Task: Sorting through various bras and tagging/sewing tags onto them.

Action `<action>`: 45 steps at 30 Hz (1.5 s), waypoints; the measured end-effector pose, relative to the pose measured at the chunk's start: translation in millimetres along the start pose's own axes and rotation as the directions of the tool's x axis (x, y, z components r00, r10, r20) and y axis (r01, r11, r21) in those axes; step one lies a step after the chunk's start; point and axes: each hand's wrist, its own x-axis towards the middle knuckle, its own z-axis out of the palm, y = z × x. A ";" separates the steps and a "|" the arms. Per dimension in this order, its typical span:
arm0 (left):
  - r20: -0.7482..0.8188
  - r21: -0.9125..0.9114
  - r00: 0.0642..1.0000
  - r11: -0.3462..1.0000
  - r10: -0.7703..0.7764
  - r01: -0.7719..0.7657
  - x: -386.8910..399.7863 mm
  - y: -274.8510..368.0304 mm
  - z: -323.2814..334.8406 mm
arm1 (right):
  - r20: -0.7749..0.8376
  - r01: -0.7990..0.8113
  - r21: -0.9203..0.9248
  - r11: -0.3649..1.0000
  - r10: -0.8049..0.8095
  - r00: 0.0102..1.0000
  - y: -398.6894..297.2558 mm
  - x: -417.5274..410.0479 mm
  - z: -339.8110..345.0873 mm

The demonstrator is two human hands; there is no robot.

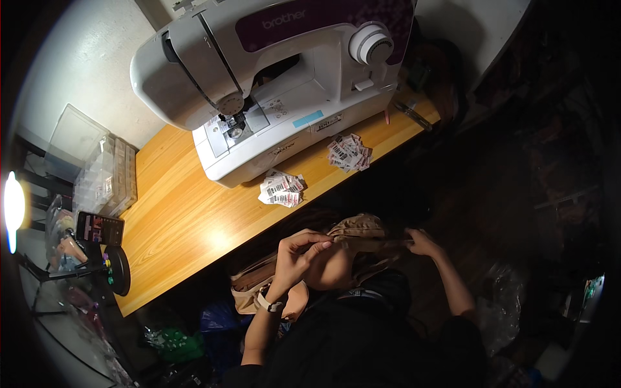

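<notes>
Above my lap, my left hand (302, 252) pinches the edge of a tan fabric garment (356, 228) between thumb and fingertips. A band of the same tan cloth (373, 244) runs across to my right hand (423, 243), whose fingers close on its far end. More tan and beige fabric (250, 293) lies bunched in my lap, below and beside my left wrist. Some of it looks like moulded bra cups, but shadow hides the exact shape. A light-strapped watch (269, 301) is on my left wrist.
A white Brother sewing machine (310, 104) stands on the wooden table (194, 213). Two piles of printed fabric labels (282, 189) lie before it. Left are clear plastic organiser boxes (106, 177), a phone (100, 229) and a bright lamp (13, 211). Plastic bags (177, 343) lie below.
</notes>
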 end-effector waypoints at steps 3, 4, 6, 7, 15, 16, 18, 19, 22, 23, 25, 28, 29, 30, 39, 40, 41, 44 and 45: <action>-0.018 -0.083 0.999 0.996 -0.037 0.035 0.9 0.4 10.1 | -0.198 -0.054 0.158 0.986 0.085 0.977 -6.2 -3.1 -34.7; -0.051 -0.157 0.993 0.983 -0.108 0.099 0.8 2.4 15.8 | -0.333 -0.034 0.104 0.994 0.068 0.941 -21.7 -5.7 -51.5; -0.040 -0.211 0.978 0.958 -0.206 0.193 2.2 6.1 21.7 | -0.524 0.044 0.069 0.997 -0.002 0.852 -65.6 -12.0 -94.0; -0.048 -0.209 0.978 0.960 -0.201 0.187 4.0 8.9 23.5 | -0.583 0.123 0.083 0.989 -0.052 0.811 -85.8 -11.4 -110.9; 0.014 -0.256 0.992 0.959 0.129 -0.121 18.6 27.0 25.1 | -0.178 0.396 0.822 0.410 -0.475 0.862 -200.4 -15.1 -172.9; 0.024 -0.376 0.998 0.926 0.060 -0.047 18.7 29.6 22.1 | -0.177 0.401 0.819 0.409 -0.484 0.857 -204.2 -13.0 -173.1; -0.012 -0.490 1.000 0.872 -0.003 -0.003 15.7 40.9 19.6 | -0.135 0.353 0.863 0.361 -0.508 0.850 -211.1 -9.6 -172.6; -0.021 -0.488 1.000 0.873 -0.001 -0.010 14.8 38.4 18.0 | -0.133 0.356 0.862 0.361 -0.516 0.846 -214.6 -8.3 -172.7; -0.081 -0.541 0.993 0.833 0.081 -0.112 14.2 34.8 16.9 | -0.110 0.312 0.892 0.327 -0.513 0.852 -222.8 -5.6 -172.1; -0.118 -0.582 0.992 0.806 0.047 -0.107 14.3 39.6 20.3 | -0.133 0.340 0.878 0.337 -0.510 0.850 -224.8 -5.6 -171.1; -0.154 -0.621 0.988 0.777 0.012 -0.106 14.4 41.0 20.8 | -0.156 0.369 0.862 0.348 -0.510 0.846 -226.7 -6.9 -169.6; -0.144 -0.614 0.986 0.775 0.080 -0.153 14.0 32.2 18.6 | -0.174 0.398 0.841 0.367 -0.514 0.840 -227.4 -9.9 -164.0; -0.162 -0.603 0.985 0.783 0.068 -0.153 13.8 31.3 19.4 | -0.307 0.500 0.774 0.389 -0.459 0.833 -227.8 -10.0 -159.9; -0.178 -0.593 0.982 0.790 0.056 -0.153 14.4 31.0 19.8 | -0.438 0.589 0.691 0.419 -0.405 0.803 -227.9 -10.2 -157.6; -0.226 -0.554 0.970 0.808 0.089 -0.203 11.5 37.6 26.1 | -0.613 0.778 -0.027 0.627 -0.625 0.483 -221.0 -26.3 -150.2; -0.224 -0.553 0.970 0.808 0.089 -0.202 11.8 36.8 25.6 | -0.594 0.779 -0.069 0.623 -0.653 0.469 -220.5 -25.5 -150.6; -0.222 -0.537 0.971 0.819 0.095 -0.203 12.3 35.3 24.8 | -0.596 0.779 -0.069 0.623 -0.652 0.469 -219.1 -25.4 -152.0; -0.227 -0.524 0.970 0.828 0.090 -0.199 13.0 31.9 21.4 | -0.499 0.796 0.169 0.582 -0.645 0.578 -209.0 -29.2 -162.4; -0.219 -0.528 0.972 0.829 0.079 -0.187 13.7 31.7 20.8 | -0.492 0.789 0.194 0.583 -0.639 0.592 -205.1 -28.8 -166.5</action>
